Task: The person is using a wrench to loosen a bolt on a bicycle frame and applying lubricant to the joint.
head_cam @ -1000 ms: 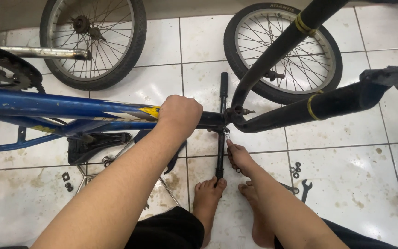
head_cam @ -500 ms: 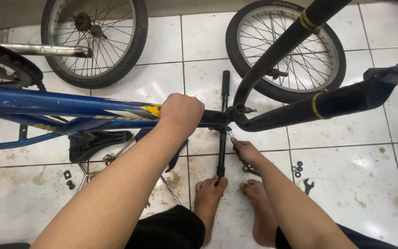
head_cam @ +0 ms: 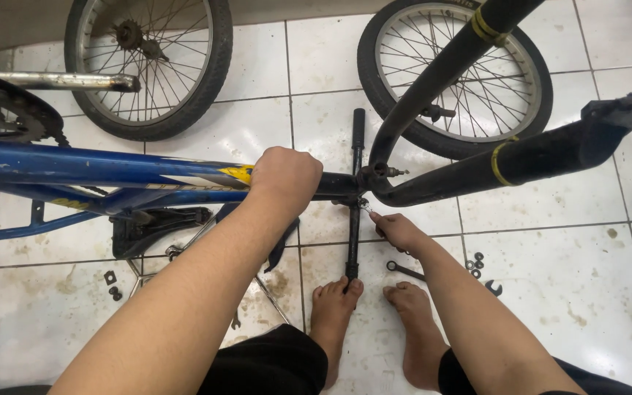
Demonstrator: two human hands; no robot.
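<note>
A blue bicycle frame [head_cam: 74,167] runs level across the left of the frame at mid-height, joined near the centre to black tubes [head_cam: 521,157] that fork toward the upper right. Below the joint, a black handlebar [head_cam: 355,212] stands vertical, its lower end by the toes.

Right hand [head_cam: 398,230]: risen from the floor tiles at the 6 o'clock side of the frame joint [head_cam: 371,179], fingertips now touching a small fitting just beneath it. Wrench [head_cam: 405,271]: newly uncovered, lying beside the right foot [head_cam: 412,322].
</note>
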